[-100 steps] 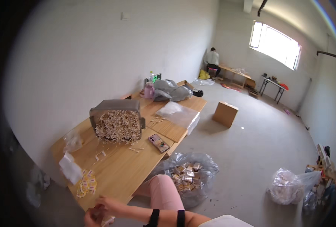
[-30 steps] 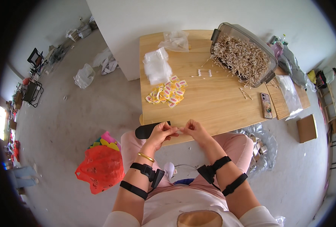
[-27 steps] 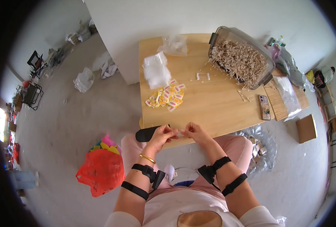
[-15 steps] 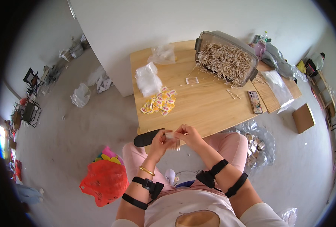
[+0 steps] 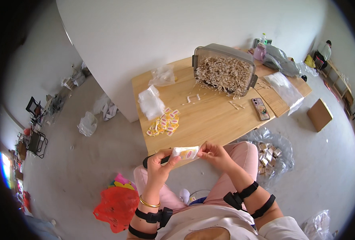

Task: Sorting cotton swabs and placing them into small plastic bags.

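Observation:
Above my lap, by the table's near edge, I hold a small clear pack of cotton swabs (image 5: 185, 153) with a yellow, white and pink label showing through it. My left hand (image 5: 160, 166) grips its left end, thumb in front and fingers behind. At its right end, my right hand (image 5: 216, 156) pinches the edge with thumb and fingertips. Farther off lie a heap of yellow and white label cards (image 5: 164, 123) and a stack of clear plastic bags (image 5: 151, 102). A grey plastic bin (image 5: 228, 51), tipped on its side, spills loose cotton swabs (image 5: 224, 74) onto the tabletop.
The wooden table (image 5: 209, 120) carries a phone (image 5: 260, 109) at its right and a few loose swabs (image 5: 236, 105). A dark pad (image 5: 147, 161) sits at its near left corner. Small packs fill a clear bag (image 5: 279, 164) on the floor; a red bag (image 5: 115, 206) lies left.
My hands have spread apart and turned the pack so that its label faces up, level between them. My view has tilted and shifted slightly, so the table sits lower in it.

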A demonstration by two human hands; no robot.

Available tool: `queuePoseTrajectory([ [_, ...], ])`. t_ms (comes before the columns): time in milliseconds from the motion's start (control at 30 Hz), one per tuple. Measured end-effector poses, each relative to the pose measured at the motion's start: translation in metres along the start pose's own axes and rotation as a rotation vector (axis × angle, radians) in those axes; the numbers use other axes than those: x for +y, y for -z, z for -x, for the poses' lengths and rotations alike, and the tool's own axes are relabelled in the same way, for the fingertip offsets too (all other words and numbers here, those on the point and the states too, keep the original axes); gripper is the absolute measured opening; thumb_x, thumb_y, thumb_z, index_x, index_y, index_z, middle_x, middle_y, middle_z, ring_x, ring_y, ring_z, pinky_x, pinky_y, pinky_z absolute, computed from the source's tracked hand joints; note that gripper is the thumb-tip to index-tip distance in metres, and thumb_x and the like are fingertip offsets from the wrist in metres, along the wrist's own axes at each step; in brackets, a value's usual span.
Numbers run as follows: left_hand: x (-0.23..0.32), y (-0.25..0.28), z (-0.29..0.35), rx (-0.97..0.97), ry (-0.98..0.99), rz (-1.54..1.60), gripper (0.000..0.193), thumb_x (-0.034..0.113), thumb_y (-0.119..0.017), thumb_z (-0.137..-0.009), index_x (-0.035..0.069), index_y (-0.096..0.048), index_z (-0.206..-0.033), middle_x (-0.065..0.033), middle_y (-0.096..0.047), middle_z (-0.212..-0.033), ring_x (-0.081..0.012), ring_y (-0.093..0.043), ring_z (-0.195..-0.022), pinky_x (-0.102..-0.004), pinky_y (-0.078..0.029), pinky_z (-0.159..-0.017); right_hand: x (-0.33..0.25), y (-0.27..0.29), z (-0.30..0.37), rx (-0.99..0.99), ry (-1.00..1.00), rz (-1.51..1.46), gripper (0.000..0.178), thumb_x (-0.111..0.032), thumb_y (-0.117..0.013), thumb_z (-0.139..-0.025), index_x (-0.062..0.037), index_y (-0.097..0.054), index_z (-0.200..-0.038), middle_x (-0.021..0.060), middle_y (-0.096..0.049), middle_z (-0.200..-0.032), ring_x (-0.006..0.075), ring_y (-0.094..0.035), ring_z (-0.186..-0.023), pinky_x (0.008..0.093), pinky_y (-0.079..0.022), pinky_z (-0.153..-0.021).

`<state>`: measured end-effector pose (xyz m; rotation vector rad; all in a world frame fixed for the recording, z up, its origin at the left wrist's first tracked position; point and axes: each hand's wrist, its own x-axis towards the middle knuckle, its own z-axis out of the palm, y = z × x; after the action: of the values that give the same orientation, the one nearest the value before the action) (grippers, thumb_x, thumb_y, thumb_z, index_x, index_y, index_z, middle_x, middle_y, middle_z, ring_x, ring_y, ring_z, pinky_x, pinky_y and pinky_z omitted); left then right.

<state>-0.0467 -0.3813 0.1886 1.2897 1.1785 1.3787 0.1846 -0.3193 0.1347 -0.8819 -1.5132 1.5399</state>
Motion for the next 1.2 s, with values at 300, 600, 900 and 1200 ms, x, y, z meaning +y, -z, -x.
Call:
queuePoseTrajectory([
  [300, 0.064, -0.037, -0.004, -0.177, -0.597, -0.710, 0.029, 0.011, -0.084, -0.075, 0.009, -0.079, -0.103, -0.0042, -0.075, -0.104, -0.0245, -0.066, -0.098, -0.0332, -0.052, -0.087, 0.006, -0.008, 0.019, -0.094, 0.066, -0.033, 0.016, -0.015, -0.075, -0.093, -0.0051, -0.070, -0.104, 0.0011, -0.066, -0.097, 0.0122, -0.059, -0.092, 0.0282, -0.046, -0.086],
  [600, 0.029, -0.037, 0.005, -0.118, -0.240, -0.592, 0.044, 0.013, -0.082, -0.077, 0.008, -0.072, -0.119, -0.0047, -0.073, -0.097, -0.0237, -0.066, -0.093, -0.0365, -0.052, -0.087, 0.013, 0.032, 0.049, -0.017, -0.043, -0.043, 0.023, -0.007, -0.072, -0.093, -0.0044, -0.066, -0.115, 0.0030, -0.068, -0.111, 0.0123, -0.061, -0.108, 0.0292, -0.047, -0.092],
  [900, -0.014, -0.017, 0.012, -0.198, -0.073, -0.720, 0.042, 0.007, -0.079, -0.079, 0.005, -0.069, -0.119, -0.0076, -0.074, -0.105, -0.0240, -0.066, -0.101, -0.0383, -0.049, -0.094, 0.109, 0.182, 0.209, 1.202, -0.246, -0.376, 0.011, -0.016, -0.071, -0.091, -0.0065, -0.069, -0.096, 0.0001, -0.064, -0.082, 0.0100, -0.058, -0.072, 0.0257, -0.046, -0.067],
  [1200, -0.010, -0.030, 0.009, -0.289, -0.135, -0.843, 0.034, 0.006, -0.076, -0.081, 0.004, -0.070, -0.115, -0.0072, -0.075, -0.104, -0.0214, -0.069, -0.097, -0.0363, -0.048, -0.097, 0.188, 0.184, 0.294, 1.280, -0.799, -0.307, 0.008, -0.019, -0.070, -0.082, -0.0127, -0.067, -0.087, -0.0011, -0.064, -0.075, 0.0132, -0.060, -0.066, 0.0324, -0.045, -0.060],
])
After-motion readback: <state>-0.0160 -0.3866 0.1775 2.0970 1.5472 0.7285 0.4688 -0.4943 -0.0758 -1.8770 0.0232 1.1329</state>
